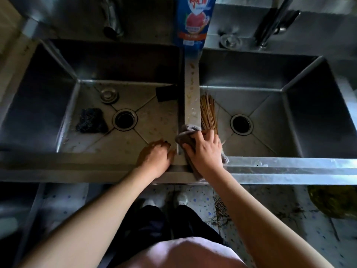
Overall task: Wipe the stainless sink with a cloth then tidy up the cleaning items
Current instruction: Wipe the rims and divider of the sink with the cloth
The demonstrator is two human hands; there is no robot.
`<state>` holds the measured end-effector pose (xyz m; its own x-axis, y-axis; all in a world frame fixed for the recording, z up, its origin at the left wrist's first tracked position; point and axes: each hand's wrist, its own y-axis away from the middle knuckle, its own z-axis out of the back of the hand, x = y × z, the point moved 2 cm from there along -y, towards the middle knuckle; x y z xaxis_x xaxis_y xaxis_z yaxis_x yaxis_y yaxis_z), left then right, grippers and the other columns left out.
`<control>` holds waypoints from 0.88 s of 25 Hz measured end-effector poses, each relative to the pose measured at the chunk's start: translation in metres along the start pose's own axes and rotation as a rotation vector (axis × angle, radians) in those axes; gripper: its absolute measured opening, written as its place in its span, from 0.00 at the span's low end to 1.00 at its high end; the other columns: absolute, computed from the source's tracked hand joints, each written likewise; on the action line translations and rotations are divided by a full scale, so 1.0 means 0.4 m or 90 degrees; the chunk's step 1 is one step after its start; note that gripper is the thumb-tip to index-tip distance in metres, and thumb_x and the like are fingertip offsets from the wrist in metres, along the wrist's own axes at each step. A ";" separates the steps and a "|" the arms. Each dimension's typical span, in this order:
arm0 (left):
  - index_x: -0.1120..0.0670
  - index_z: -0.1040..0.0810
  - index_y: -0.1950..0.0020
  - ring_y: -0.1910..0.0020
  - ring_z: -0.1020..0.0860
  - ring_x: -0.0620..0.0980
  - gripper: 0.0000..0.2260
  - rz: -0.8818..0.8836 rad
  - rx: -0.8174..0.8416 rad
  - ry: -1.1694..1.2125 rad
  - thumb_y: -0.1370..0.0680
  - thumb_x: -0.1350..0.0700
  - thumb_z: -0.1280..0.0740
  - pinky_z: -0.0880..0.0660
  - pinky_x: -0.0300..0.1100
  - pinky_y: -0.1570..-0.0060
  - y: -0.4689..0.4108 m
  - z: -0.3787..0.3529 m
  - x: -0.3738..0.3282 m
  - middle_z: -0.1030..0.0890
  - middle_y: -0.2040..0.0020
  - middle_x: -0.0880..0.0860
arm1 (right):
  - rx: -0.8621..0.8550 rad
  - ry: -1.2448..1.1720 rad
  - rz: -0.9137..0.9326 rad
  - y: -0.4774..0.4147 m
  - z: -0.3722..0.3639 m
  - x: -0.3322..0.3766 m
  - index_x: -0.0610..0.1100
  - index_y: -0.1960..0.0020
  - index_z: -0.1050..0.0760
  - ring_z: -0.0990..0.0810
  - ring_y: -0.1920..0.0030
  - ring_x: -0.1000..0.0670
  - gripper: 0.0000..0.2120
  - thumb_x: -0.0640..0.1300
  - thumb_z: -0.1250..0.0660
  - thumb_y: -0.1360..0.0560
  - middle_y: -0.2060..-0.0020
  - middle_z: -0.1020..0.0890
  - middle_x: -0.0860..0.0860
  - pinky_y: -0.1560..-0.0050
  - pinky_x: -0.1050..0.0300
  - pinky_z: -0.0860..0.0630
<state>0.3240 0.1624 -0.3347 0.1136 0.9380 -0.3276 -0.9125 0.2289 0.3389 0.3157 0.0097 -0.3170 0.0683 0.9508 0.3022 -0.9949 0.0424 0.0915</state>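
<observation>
Logged at 6 o'clock end of steel divider strip (pixel 192 89) of double stainless sink (pixel 58 60): crumpled grey-brown cloth (pixel 185 136), clasped over the ridge by right hand (pixel 206 151), thumb on left face, fingers bent over right face. Left hand (pixel 156 157) at 9 o'clock of cloth, resting loose on front rim, holding nothing.

Judged wiping under way, early: yellowish specks along divider toward 12 o'clock, left basin floor speckled.

Tidying not begun: black wire scourer (pixel 90 120) and black sponge block (pixel 166 92) in left basin; straw brush bundle (pixel 208 111) in right; blue detergent bottle (pixel 195 20) at 12 o'clock.
</observation>
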 end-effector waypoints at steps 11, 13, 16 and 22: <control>0.52 0.25 0.41 0.36 0.29 0.49 0.20 -0.053 -0.029 -0.065 0.20 0.49 0.54 0.37 0.40 0.40 -0.011 0.002 0.000 0.22 0.41 0.53 | -0.048 -0.007 -0.016 -0.133 -0.010 0.037 0.42 0.42 0.30 0.32 0.45 0.38 0.21 0.57 0.38 0.26 0.44 0.30 0.39 0.46 0.43 0.33; 0.51 0.27 0.40 0.37 0.29 0.50 0.23 -0.064 -0.025 -0.057 0.21 0.49 0.59 0.34 0.41 0.43 -0.003 0.002 0.003 0.23 0.41 0.51 | -0.037 -0.032 -0.035 -0.170 -0.004 0.037 0.41 0.40 0.31 0.33 0.44 0.38 0.23 0.57 0.38 0.26 0.43 0.31 0.39 0.45 0.44 0.33; 0.51 0.25 0.43 0.43 0.26 0.52 0.21 -0.048 -0.002 -0.077 0.21 0.47 0.56 0.31 0.43 0.48 0.001 0.005 0.006 0.22 0.45 0.53 | -0.034 -0.048 -0.065 -0.154 -0.002 0.025 0.41 0.38 0.32 0.33 0.43 0.38 0.23 0.57 0.39 0.25 0.42 0.32 0.39 0.45 0.45 0.33; 0.52 0.24 0.46 0.46 0.24 0.53 0.17 -0.022 -0.011 -0.072 0.20 0.47 0.49 0.30 0.44 0.50 -0.001 0.000 0.000 0.20 0.47 0.54 | -0.064 -0.008 -0.030 -0.039 -0.020 0.024 0.40 0.46 0.28 0.30 0.49 0.37 0.18 0.55 0.36 0.26 0.47 0.29 0.37 0.51 0.45 0.32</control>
<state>0.3242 0.1623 -0.3348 0.1887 0.9531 -0.2366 -0.9138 0.2587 0.3132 0.3311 0.0204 -0.3230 0.1153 0.9433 0.3112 -0.9930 0.1181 0.0099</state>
